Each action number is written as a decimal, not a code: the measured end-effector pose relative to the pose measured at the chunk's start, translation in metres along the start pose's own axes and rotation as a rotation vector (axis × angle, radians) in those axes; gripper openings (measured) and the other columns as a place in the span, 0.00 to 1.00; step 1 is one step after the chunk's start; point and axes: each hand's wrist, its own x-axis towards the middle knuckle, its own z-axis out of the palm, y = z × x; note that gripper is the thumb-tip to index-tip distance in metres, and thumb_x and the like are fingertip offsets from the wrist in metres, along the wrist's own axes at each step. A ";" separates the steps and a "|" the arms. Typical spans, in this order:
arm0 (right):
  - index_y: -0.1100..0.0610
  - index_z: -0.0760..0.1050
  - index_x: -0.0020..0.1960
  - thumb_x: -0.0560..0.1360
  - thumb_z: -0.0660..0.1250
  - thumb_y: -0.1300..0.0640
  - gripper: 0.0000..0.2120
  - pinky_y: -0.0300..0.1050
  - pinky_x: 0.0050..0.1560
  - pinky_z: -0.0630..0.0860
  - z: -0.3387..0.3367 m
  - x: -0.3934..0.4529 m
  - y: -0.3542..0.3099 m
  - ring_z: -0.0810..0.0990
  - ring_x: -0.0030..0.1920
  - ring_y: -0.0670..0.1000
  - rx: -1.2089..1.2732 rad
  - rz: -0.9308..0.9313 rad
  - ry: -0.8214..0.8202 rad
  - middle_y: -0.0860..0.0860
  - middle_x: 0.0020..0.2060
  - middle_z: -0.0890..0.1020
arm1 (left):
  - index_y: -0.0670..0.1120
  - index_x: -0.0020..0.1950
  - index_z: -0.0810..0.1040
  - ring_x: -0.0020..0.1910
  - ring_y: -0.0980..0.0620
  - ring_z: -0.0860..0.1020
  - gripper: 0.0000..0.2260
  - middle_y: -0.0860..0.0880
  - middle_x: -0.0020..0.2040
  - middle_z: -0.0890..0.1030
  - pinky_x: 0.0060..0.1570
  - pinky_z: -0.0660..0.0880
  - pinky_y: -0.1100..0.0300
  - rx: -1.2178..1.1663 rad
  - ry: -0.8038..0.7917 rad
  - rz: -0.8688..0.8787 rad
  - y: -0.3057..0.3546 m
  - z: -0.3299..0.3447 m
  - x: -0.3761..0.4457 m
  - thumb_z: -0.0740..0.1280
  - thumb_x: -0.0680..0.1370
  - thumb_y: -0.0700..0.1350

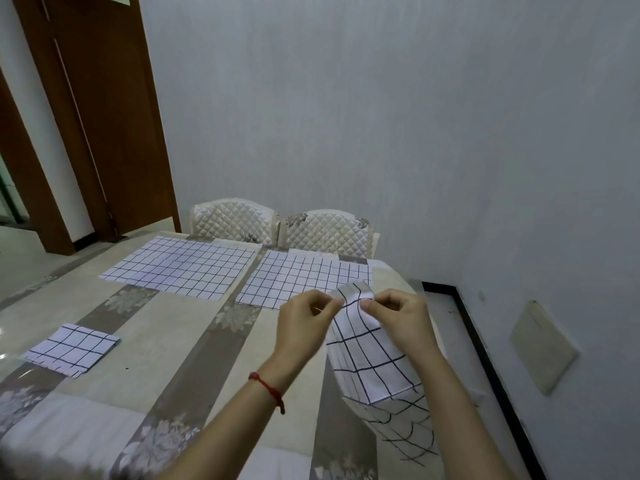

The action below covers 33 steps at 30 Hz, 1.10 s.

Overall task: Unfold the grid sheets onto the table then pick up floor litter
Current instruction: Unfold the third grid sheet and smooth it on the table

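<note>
Soft, dim, bluish light filled the room without hard shadows, glare glinted at the table's [104, 393] left edge, and wide-angle distortion bent the borders.

Grid sheets [367, 355] white, black-lined; tablecloth [194, 344] beige-brown (floral); wrist string [268, 389] red.

A home dining room, by its furnishings; a long table [194, 344] under a glossy beige and brown floral cloth fills the middle; two cream quilted, padded chair backs [280, 225] stand at its far end; a brown wooden door [104, 109] opens at left beside pale textured walls [381, 116] and a light tiled floor [31, 251].
</note>
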 end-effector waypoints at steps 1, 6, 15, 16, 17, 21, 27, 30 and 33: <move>0.60 0.80 0.34 0.69 0.72 0.60 0.06 0.29 0.33 0.71 0.003 -0.002 0.000 0.74 0.29 0.38 -0.012 -0.004 -0.019 0.47 0.26 0.78 | 0.48 0.37 0.81 0.36 0.57 0.79 0.08 0.53 0.33 0.81 0.37 0.73 0.66 -0.054 -0.033 -0.022 0.003 0.003 -0.003 0.68 0.73 0.50; 0.60 0.79 0.34 0.68 0.73 0.54 0.10 0.33 0.33 0.73 0.013 -0.008 0.000 0.75 0.29 0.40 -0.019 0.014 -0.078 0.48 0.26 0.78 | 0.47 0.40 0.82 0.37 0.53 0.81 0.08 0.47 0.37 0.83 0.35 0.76 0.61 -0.322 -0.137 -0.186 0.011 0.007 -0.008 0.67 0.74 0.49; 0.53 0.77 0.31 0.66 0.75 0.59 0.09 0.36 0.36 0.75 0.016 -0.011 -0.002 0.77 0.32 0.43 -0.064 -0.006 -0.181 0.47 0.26 0.79 | 0.44 0.38 0.81 0.38 0.52 0.81 0.05 0.47 0.36 0.82 0.35 0.78 0.63 -0.478 -0.174 -0.291 0.012 0.002 -0.010 0.68 0.73 0.41; 0.53 0.76 0.31 0.66 0.75 0.60 0.09 0.35 0.36 0.75 0.016 -0.012 -0.001 0.77 0.32 0.43 -0.067 -0.005 -0.185 0.47 0.27 0.79 | 0.44 0.37 0.81 0.37 0.52 0.81 0.06 0.47 0.36 0.82 0.36 0.78 0.63 -0.483 -0.175 -0.285 0.012 0.002 -0.010 0.68 0.73 0.41; 0.54 0.76 0.32 0.66 0.74 0.60 0.08 0.34 0.36 0.75 0.016 -0.012 -0.001 0.77 0.32 0.43 -0.066 -0.005 -0.188 0.48 0.28 0.78 | 0.44 0.36 0.81 0.37 0.52 0.81 0.06 0.47 0.36 0.82 0.36 0.77 0.63 -0.482 -0.174 -0.275 0.011 0.002 -0.010 0.68 0.74 0.42; 0.60 0.75 0.35 0.69 0.71 0.60 0.07 0.32 0.34 0.74 0.014 -0.014 0.001 0.75 0.31 0.40 -0.011 -0.020 -0.196 0.49 0.30 0.77 | 0.44 0.36 0.80 0.39 0.50 0.81 0.08 0.43 0.38 0.82 0.34 0.76 0.66 -0.468 -0.160 -0.222 0.004 0.004 -0.009 0.67 0.75 0.42; 0.57 0.73 0.32 0.69 0.71 0.64 0.10 0.33 0.33 0.73 0.005 -0.009 0.011 0.74 0.28 0.39 0.091 0.047 -0.058 0.48 0.28 0.77 | 0.44 0.34 0.77 0.34 0.55 0.79 0.10 0.47 0.34 0.80 0.33 0.76 0.66 -0.450 -0.057 -0.247 -0.012 -0.002 -0.004 0.65 0.76 0.41; 0.56 0.76 0.34 0.69 0.71 0.65 0.09 0.31 0.32 0.72 -0.005 -0.001 0.019 0.76 0.29 0.40 0.069 0.091 0.032 0.49 0.30 0.78 | 0.44 0.34 0.77 0.31 0.57 0.79 0.10 0.48 0.32 0.79 0.34 0.75 0.63 -0.414 0.011 -0.283 -0.029 -0.012 0.006 0.66 0.75 0.41; 0.53 0.76 0.33 0.69 0.71 0.63 0.09 0.37 0.36 0.72 -0.013 0.012 0.028 0.77 0.34 0.47 -0.016 0.106 0.100 0.49 0.32 0.80 | 0.44 0.33 0.77 0.33 0.55 0.79 0.09 0.48 0.32 0.80 0.35 0.74 0.61 -0.369 0.070 -0.304 -0.046 -0.024 0.017 0.66 0.75 0.41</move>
